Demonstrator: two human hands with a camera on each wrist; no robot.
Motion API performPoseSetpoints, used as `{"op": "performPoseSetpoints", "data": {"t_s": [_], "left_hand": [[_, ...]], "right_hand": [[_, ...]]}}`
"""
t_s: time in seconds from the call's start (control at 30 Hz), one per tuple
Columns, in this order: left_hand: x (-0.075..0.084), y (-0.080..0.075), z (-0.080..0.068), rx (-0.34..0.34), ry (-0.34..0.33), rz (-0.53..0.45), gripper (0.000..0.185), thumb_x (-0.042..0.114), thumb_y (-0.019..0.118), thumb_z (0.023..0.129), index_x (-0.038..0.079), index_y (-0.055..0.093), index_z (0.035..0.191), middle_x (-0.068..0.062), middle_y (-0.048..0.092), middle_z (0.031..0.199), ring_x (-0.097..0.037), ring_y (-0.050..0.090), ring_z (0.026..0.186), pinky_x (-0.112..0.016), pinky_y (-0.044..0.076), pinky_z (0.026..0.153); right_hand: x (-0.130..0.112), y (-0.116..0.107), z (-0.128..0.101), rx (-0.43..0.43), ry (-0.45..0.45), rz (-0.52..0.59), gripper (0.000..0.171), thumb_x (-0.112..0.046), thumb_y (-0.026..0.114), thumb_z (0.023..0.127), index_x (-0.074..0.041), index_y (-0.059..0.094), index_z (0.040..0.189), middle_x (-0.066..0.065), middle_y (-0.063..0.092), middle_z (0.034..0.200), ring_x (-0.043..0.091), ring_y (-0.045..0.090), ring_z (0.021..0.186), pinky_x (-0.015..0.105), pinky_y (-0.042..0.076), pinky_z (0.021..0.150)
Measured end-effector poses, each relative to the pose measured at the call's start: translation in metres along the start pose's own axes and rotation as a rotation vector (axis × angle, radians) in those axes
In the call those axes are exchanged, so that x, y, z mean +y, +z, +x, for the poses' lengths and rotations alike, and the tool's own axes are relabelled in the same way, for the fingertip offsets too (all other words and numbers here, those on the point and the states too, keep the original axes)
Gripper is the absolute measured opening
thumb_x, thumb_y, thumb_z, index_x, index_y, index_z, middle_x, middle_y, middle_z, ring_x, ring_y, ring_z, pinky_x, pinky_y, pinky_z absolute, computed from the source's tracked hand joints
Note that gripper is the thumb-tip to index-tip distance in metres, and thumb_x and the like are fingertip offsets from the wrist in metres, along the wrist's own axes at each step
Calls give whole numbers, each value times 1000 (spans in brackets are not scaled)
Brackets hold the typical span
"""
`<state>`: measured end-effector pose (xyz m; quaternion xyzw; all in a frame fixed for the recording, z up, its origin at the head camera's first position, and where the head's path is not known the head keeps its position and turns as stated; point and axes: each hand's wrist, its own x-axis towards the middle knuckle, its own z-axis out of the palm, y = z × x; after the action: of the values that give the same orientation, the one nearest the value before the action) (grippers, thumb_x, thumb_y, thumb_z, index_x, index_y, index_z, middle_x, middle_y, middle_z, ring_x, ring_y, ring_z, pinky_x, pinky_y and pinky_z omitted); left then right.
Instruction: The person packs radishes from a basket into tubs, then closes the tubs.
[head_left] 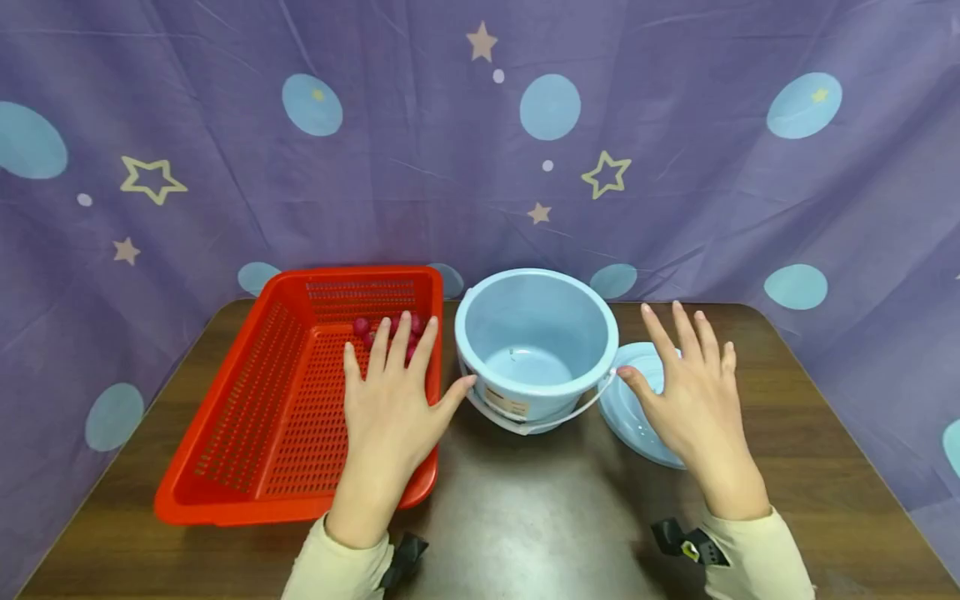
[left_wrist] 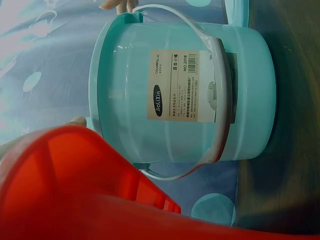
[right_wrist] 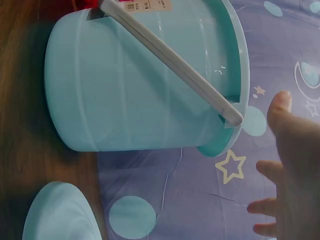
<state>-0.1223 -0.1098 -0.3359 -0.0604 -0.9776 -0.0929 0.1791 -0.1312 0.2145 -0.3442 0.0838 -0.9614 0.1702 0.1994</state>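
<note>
A light blue bucket (head_left: 536,329) stands upright mid-table, its white handle (head_left: 525,429) hanging down over the front; a paper label (left_wrist: 182,85) shows on its side in the left wrist view. Above the right part of the red plastic basket (head_left: 300,417), my left hand (head_left: 393,400) spreads its fingers and holds nothing. Several dark red round things (head_left: 362,327) lie at the basket's far right, partly hidden by those fingers. My right hand (head_left: 697,400) is spread too, holding nothing, above a light blue lid (head_left: 637,417) that it partly covers.
The wooden table (head_left: 810,467) ends at the back against a purple curtain (head_left: 420,125) with stars and dots. The basket fills the table's left side, close beside the bucket. The lid lies flat just right of the bucket. A black strap (head_left: 690,542) is at the right wrist.
</note>
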Motion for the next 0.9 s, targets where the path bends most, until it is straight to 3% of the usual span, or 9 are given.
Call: {"op": "performPoseSetpoints", "data": {"t_s": [0.4,0.73,0.9], "left_hand": [[1,-1,-1,-15,2,5,85,72,49,88,24,34,155,-12,29,159,-35,20,147,-63,7,114],[1,-2,-1,0,-7,-33,84,69,53,88,22,36,155,-14,31,158,-36,20,147,-63,11,113],[-1,-1,-2,8,-6,-39,83,69,53,88,23,36,155,-14,32,158,-35,20,147,-63,11,114]], "right_hand": [[1,13,3,-11,-56,205,72,-52,57,97,-26,28,157,14,26,160,40,20,146,66,19,109],[-5,21,5,-18,-28,529,65,-34,62,98,-24,33,155,4,33,158,34,26,145,64,22,109],[-17,30,3,-15,50,698,62,-26,63,97,-20,37,153,7,40,152,26,35,137,55,27,109]]}}
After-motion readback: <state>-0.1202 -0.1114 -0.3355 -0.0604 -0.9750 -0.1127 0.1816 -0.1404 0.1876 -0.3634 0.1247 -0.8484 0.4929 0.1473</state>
